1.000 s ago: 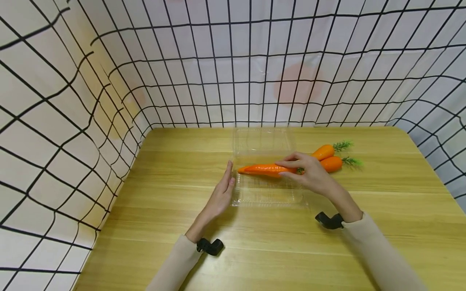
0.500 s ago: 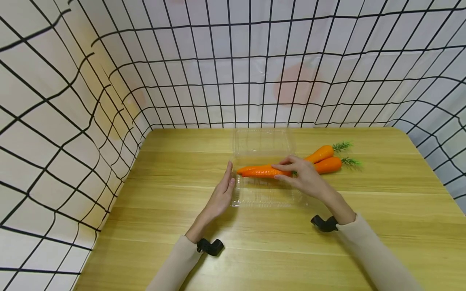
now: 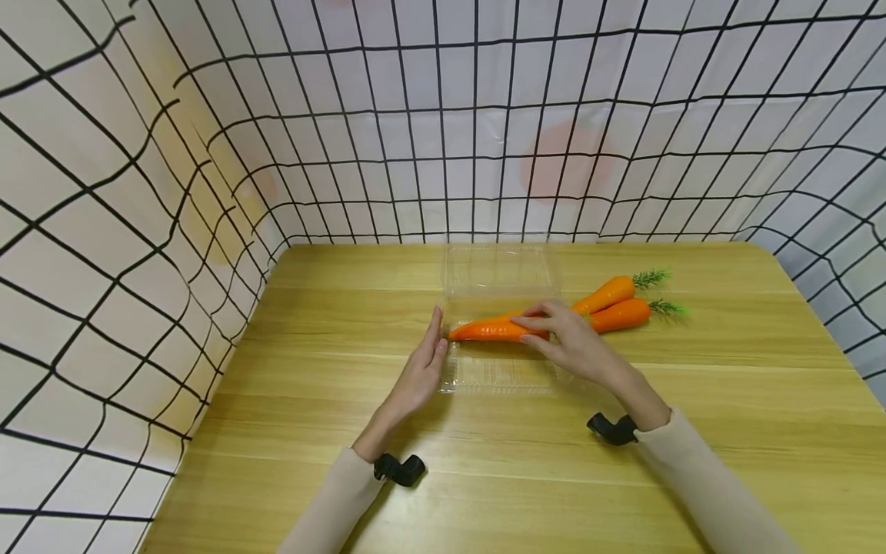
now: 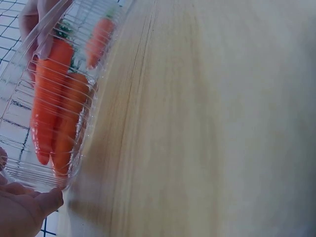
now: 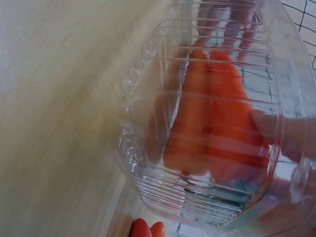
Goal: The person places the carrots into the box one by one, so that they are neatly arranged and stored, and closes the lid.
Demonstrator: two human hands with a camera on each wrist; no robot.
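A clear plastic clamshell box lies with its lid folded back. My right hand pinches an orange carrot by its thick leafy end, over and within the box, its tip pointing left. Through the clear wall in the left wrist view, a second carrot lies in the box alongside the held carrot. The right wrist view also shows both, the other carrot nearer the table side. My left hand rests with straight fingers against the box's left end.
Two more carrots, an upper one and a lower one, lie on the wooden table just right of the box, green tops pointing right. A black wire grid over white sheeting stands behind the table and at both sides.
My right hand has moved left and slightly toward me, bringing the pinched carrot lower into the box. The left hand has stayed at the box's left end.
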